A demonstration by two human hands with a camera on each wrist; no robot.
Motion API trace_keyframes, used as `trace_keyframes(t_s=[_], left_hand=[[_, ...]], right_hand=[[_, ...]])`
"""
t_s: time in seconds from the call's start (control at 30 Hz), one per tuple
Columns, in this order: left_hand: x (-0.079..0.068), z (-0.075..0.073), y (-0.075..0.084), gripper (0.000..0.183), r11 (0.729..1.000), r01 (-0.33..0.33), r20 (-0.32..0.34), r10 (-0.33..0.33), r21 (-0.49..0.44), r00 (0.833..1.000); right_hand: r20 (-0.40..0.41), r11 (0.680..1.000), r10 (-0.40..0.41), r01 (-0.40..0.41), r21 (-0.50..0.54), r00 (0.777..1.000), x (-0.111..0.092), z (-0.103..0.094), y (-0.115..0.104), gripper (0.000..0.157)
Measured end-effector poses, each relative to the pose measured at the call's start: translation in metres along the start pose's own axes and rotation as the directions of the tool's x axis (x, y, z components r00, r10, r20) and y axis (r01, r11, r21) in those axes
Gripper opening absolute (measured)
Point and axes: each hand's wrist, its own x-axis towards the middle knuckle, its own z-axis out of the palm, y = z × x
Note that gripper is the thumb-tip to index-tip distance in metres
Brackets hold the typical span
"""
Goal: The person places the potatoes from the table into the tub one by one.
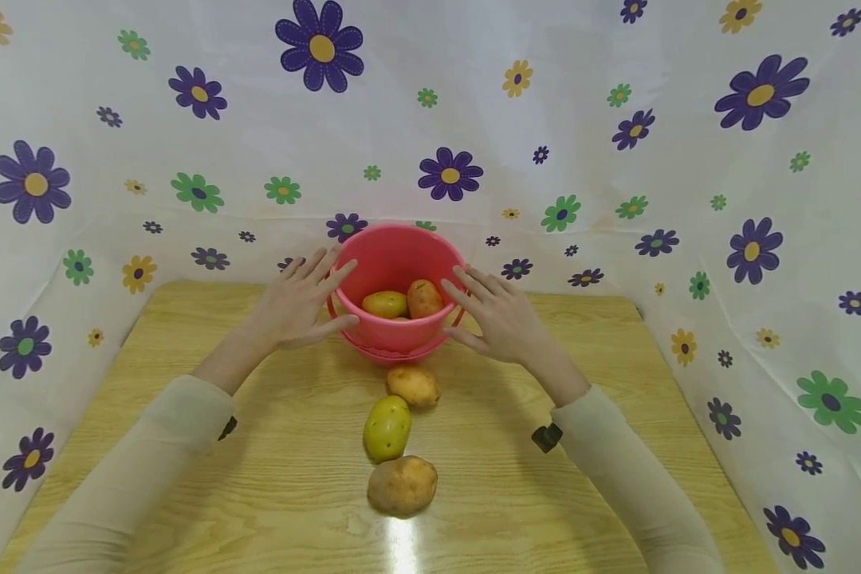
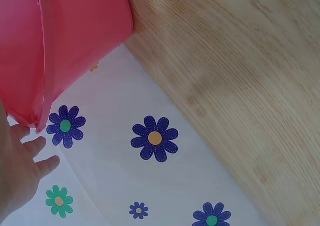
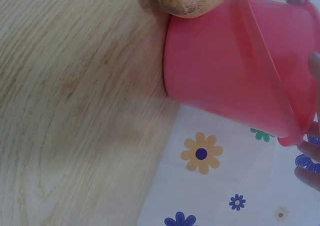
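Observation:
A pink bucket (image 1: 406,331) with its handle lowered stands toward the back of the wooden table. Inside it lie a yellow potato (image 1: 385,304), a reddish-brown potato (image 1: 424,299) and part of another beneath them. My left hand (image 1: 303,301) is at the bucket's left rim, fingers spread and straight. On the opposite side, my right hand (image 1: 497,315) has its fingers extended beside the right rim. Whether either hand touches the bucket is hard to tell. In front, a tan potato (image 1: 413,387), a yellow-green potato (image 1: 387,429) and a brown potato (image 1: 402,485) lie in a row.
A white cloth (image 1: 502,119) printed with flowers hangs behind the table (image 1: 273,478) and along both sides. The bucket stands close to the table's back edge. Small dark devices (image 1: 547,437) sit at both cuffs.

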Motion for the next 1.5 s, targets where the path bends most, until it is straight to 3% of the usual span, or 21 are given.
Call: trace_keyframes(t_s=[0.33, 0.8, 0.97, 1.5], left_hand=[[-0.011, 0.001, 0.005, 0.099, 1.000, -0.003, -0.035, 0.003, 0.006, 0.999], [-0.053, -0.001, 0.029, 0.099, 0.996, -0.092, -0.127, 0.094, 0.021, 0.987], [-0.067, -0.003, 0.044, 0.101, 0.992, -0.119, -0.126, 0.122, 0.029, 0.985], [-0.092, 0.001, 0.080, 0.097, 0.953, -0.297, -0.178, 0.303, 0.060, 0.936]], right_hand=[[-0.004, 0.999, 0.014, -0.014, 0.037, 1.000, -0.004, 0.005, 0.000, 0.076], [0.000, 0.998, 0.018, -0.018, 0.062, 1.000, -0.007, 0.004, -0.002, 0.077], [-0.017, 0.998, 0.005, -0.004, 0.056, 1.000, -0.008, 0.005, -0.001, 0.077], [-0.020, 0.999, 0.005, -0.004, 0.048, 1.000, -0.008, 0.005, 0.000, 0.076]])
